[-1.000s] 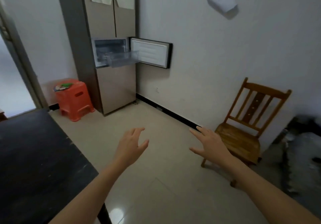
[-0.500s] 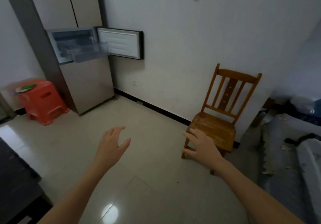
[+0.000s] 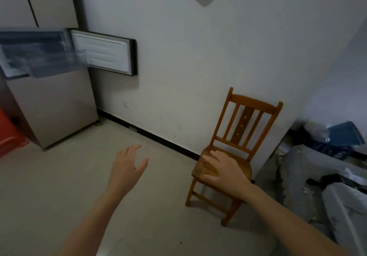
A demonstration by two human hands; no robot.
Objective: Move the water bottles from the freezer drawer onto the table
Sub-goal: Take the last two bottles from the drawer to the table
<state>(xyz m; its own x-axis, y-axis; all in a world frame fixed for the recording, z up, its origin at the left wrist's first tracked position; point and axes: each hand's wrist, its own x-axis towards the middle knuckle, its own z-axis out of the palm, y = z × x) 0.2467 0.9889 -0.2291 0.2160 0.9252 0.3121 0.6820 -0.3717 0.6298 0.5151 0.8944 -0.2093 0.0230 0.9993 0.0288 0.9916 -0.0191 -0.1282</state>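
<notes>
Pale tiled floor (image 3: 59, 186), white wall (image 3: 198, 67) with dark skirting. Far left: grey fridge (image 3: 53, 106), freezer door (image 3: 107, 55) swung open to the right against the wall, clear freezer drawer (image 3: 57, 63) pulled out toward the room. Drawer contents too blurred to tell; water bottles not made out. Orange stool (image 3: 8, 134) cut off at left edge, beside the fridge. Wooden chair (image 3: 244, 120) against the wall, right of centre. Grey and blue clutter (image 3: 317, 166) piled at far right. Left hand (image 3: 127, 166) released, fingers loosely spread, held over bare floor, grasping nothing. Right hand (image 3: 222, 168) released, fingers straight, palm down, overlapping the chair seat; contact with seat unclear. Both hands well apart from the drawer.
</notes>
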